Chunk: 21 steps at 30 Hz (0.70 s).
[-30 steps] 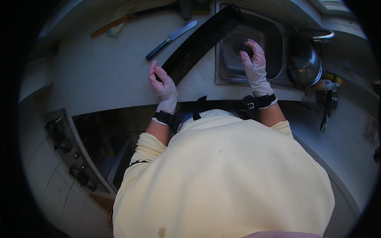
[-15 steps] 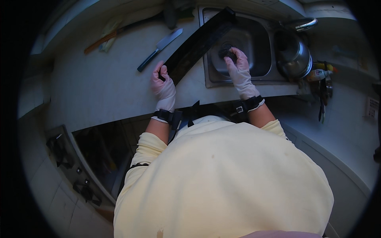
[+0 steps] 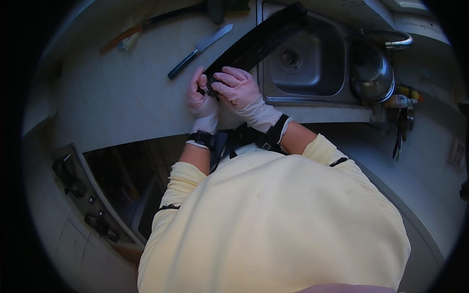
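Observation:
A long black trough-like piece (image 3: 264, 36) lies diagonally from the sink's far corner down to my hands. My gloved left hand (image 3: 198, 95) is closed at its near end. My gloved right hand (image 3: 237, 89) grips a dark scrubber (image 3: 212, 89), largely hidden by its fingers, against that end beside my left hand. A knife (image 3: 188, 59) with a dark handle lies on the counter left of the black piece. The steel sink basin (image 3: 317, 68), with its drain (image 3: 290, 57) showing, is right of my hands.
The pale counter (image 3: 122, 97) holds wooden sticks (image 3: 122, 39) and a long dark implement (image 3: 181, 14) at the back. A steel pot (image 3: 372, 73) stands under the faucet (image 3: 398, 40). Bottles (image 3: 398, 101) and utensils (image 3: 402, 127) are at right. A gas hob (image 3: 83, 193) sits lower left.
My right hand has moved left and down out of the sink with the dark scrubber, to the near end of the black piece beside my left hand.

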Each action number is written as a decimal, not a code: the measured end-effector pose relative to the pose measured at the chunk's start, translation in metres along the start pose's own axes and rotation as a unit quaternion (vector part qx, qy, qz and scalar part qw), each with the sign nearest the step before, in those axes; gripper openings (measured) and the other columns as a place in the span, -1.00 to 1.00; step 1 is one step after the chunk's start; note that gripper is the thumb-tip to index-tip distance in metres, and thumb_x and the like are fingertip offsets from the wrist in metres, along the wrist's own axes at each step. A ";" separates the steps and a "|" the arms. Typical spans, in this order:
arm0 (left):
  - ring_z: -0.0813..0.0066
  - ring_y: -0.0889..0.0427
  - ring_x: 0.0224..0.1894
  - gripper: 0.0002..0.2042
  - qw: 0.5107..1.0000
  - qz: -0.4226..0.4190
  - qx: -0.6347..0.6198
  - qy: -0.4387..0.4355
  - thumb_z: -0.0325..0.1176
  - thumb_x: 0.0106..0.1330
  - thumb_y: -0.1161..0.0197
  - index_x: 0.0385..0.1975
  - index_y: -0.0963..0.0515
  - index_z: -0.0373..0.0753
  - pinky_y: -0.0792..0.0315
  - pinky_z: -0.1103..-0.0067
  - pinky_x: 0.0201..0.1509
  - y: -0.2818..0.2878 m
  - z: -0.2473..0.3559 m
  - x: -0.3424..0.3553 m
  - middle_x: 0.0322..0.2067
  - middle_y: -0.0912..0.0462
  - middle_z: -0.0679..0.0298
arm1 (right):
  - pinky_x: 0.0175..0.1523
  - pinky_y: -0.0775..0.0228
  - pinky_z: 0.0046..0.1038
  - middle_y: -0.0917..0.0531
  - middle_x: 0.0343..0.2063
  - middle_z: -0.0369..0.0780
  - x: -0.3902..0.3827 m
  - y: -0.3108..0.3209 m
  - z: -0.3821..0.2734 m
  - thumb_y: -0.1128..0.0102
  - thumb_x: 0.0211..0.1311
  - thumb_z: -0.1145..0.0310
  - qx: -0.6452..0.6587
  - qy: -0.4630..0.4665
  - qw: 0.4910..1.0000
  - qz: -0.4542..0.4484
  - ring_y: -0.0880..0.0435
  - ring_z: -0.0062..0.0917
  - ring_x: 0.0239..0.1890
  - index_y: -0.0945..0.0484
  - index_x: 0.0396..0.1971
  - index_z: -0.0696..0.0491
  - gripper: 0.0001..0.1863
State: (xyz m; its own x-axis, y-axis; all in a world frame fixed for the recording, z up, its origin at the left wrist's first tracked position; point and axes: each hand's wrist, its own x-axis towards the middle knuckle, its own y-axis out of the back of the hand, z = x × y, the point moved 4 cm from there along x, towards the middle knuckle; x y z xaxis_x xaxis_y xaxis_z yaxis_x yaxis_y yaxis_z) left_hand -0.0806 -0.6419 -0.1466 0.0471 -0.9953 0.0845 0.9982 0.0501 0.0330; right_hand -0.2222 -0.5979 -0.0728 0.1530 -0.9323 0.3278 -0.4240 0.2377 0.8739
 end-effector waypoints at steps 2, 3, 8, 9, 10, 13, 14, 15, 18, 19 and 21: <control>0.60 -0.65 -0.10 -0.56 0.999 0.001 0.035 -0.006 -0.67 0.54 -0.18 0.34 -0.65 -0.19 -0.54 0.61 0.12 0.001 0.004 -0.001 -0.10 -0.74 0.38 | 0.36 -0.59 -0.07 -0.80 0.13 -0.24 -0.002 -0.009 -0.002 -0.52 0.20 0.30 0.015 -0.002 1.000 -0.020 -0.65 -0.22 0.37 -0.80 -0.05 -0.14 -0.70; 0.59 -0.66 -0.09 -0.56 0.999 0.000 0.053 -0.004 -0.67 0.53 -0.19 0.34 -0.65 -0.18 -0.55 0.61 0.13 0.002 0.006 -0.002 -0.09 -0.75 0.37 | 0.34 -0.60 -0.08 -0.80 0.11 -0.25 -0.003 -0.012 0.002 -0.52 0.20 0.30 0.017 -0.022 0.999 -0.041 -0.66 -0.22 0.36 -0.81 -0.04 -0.14 -0.70; 0.54 -0.68 -0.10 -0.56 0.995 -0.003 0.091 -0.036 -0.71 0.49 -0.21 0.29 -0.69 -0.19 -0.58 0.57 0.12 0.002 0.018 0.002 -0.11 -0.77 0.32 | 0.31 -0.65 -0.17 -0.80 0.13 -0.15 0.008 -0.009 0.019 -0.57 0.06 0.39 0.091 -0.018 0.989 -0.119 -0.70 -0.13 0.23 -0.85 -0.02 0.00 -0.59; 0.52 -0.69 -0.11 -0.55 0.993 -0.002 0.109 -0.049 -0.73 0.47 -0.20 0.27 -0.70 -0.19 -0.58 0.57 0.10 0.002 0.020 0.003 -0.13 -0.76 0.30 | 0.31 -0.65 -0.19 -0.80 0.13 -0.14 0.010 -0.007 0.023 -0.57 0.05 0.39 0.101 -0.021 0.986 -0.134 -0.71 -0.13 0.21 -0.85 -0.03 0.01 -0.60; 0.50 -0.69 -0.13 -0.55 0.990 0.000 0.127 -0.063 -0.74 0.45 -0.20 0.26 -0.71 -0.20 -0.59 0.56 0.08 0.002 0.021 0.004 -0.15 -0.76 0.29 | 0.33 -0.64 -0.18 -0.79 0.15 -0.15 0.013 -0.005 0.029 -0.55 0.11 0.36 0.091 -0.053 0.981 -0.161 -0.69 -0.15 0.24 -0.85 0.00 0.00 -0.61; 0.42 -0.69 -0.18 -0.50 0.985 -0.009 0.149 -0.086 -0.79 0.38 -0.20 0.23 -0.73 -0.18 -0.58 0.53 0.03 0.003 0.023 0.005 -0.21 -0.74 0.24 | 0.38 -0.60 -0.16 -0.76 0.21 -0.15 0.017 0.000 0.045 -0.50 0.24 0.33 0.083 -0.121 0.965 -0.215 -0.64 -0.19 0.31 -0.84 0.09 -0.02 -0.60; 0.41 -0.69 -0.19 -0.49 0.984 -0.007 0.154 -0.089 -0.80 0.36 -0.21 0.24 -0.73 -0.17 -0.58 0.53 0.03 0.004 0.023 0.005 -0.22 -0.74 0.24 | 0.39 -0.60 -0.16 -0.75 0.22 -0.15 0.017 0.003 0.050 -0.50 0.24 0.34 0.088 -0.127 0.966 -0.208 -0.64 -0.19 0.32 -0.84 0.09 -0.01 -0.61; 0.39 -0.69 -0.20 -0.47 0.983 -0.005 0.159 -0.091 -0.80 0.33 -0.21 0.24 -0.73 -0.17 -0.58 0.52 0.02 0.005 0.023 0.005 -0.23 -0.73 0.24 | 0.40 -0.59 -0.17 -0.74 0.23 -0.14 0.018 0.006 0.057 -0.50 0.25 0.35 0.088 -0.142 0.965 -0.203 -0.63 -0.19 0.32 -0.84 0.08 0.00 -0.62; 0.37 -0.69 -0.22 -0.44 0.983 0.003 0.156 -0.095 -0.81 0.30 -0.23 0.24 -0.73 -0.15 -0.58 0.52 0.00 0.007 0.023 0.004 -0.25 -0.73 0.24 | 0.32 -0.63 -0.22 -0.81 0.06 -0.09 0.020 0.021 0.083 -0.55 0.06 0.49 0.083 -0.165 0.977 -0.111 -0.71 -0.16 0.21 -0.87 -0.07 0.09 -0.65; 0.37 -0.69 -0.22 -0.44 0.984 0.004 0.148 -0.097 -0.82 0.29 -0.23 0.24 -0.73 -0.14 -0.59 0.52 0.00 0.007 0.023 0.003 -0.26 -0.73 0.24 | 0.32 -0.63 -0.23 -0.81 0.06 -0.09 0.021 0.025 0.091 -0.55 0.06 0.49 0.075 -0.172 0.977 -0.103 -0.71 -0.17 0.22 -0.87 -0.08 0.10 -0.65; 0.37 -0.69 -0.22 -0.43 0.983 0.007 0.155 -0.098 -0.82 0.29 -0.23 0.24 -0.73 -0.14 -0.59 0.52 -0.01 0.008 0.023 0.002 -0.27 -0.73 0.24 | 0.34 -0.63 -0.24 -0.81 0.06 -0.11 0.023 0.030 0.107 -0.53 0.10 0.50 0.062 -0.189 0.974 -0.108 -0.71 -0.19 0.23 -0.86 -0.06 0.11 -0.66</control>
State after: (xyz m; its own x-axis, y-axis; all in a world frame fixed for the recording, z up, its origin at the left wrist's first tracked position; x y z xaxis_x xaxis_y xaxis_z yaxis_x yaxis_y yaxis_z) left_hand -0.0735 -0.6420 -0.1232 0.0219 -0.9610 0.2756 0.9366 0.1162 0.3307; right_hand -0.3268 -0.6413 -0.0776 -0.0784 -0.9963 -0.0348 -0.5258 0.0117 0.8505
